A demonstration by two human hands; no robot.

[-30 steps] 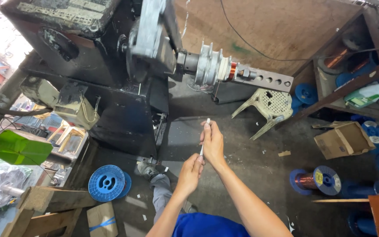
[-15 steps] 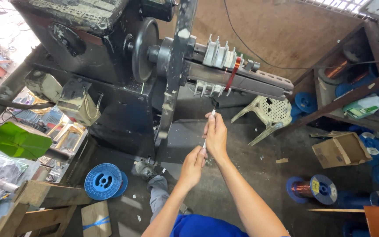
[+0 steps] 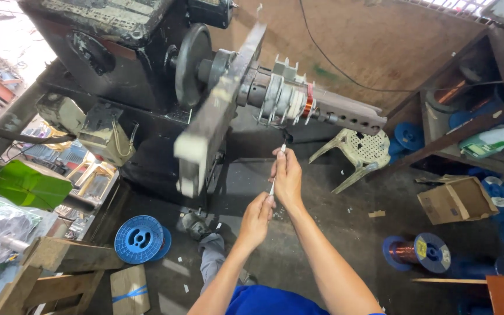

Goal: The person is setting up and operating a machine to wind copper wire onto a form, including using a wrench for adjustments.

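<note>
Together, the right hand [image 3: 287,175] and left hand [image 3: 256,219] pinched a thin white sleeve [image 3: 276,175] upright below the winding machine's shaft [image 3: 345,114], where a copper coil [image 3: 308,107] sat. Just beside them the long flat arm [image 3: 217,111] looked blurred, apparently turning; it could have struck the knuckles or snagged the sleeve.

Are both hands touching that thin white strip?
Touching. The head view shows the right hand pinching the thin white strip near its upper end, and the left hand gripping its lower end with the fingers.
</note>
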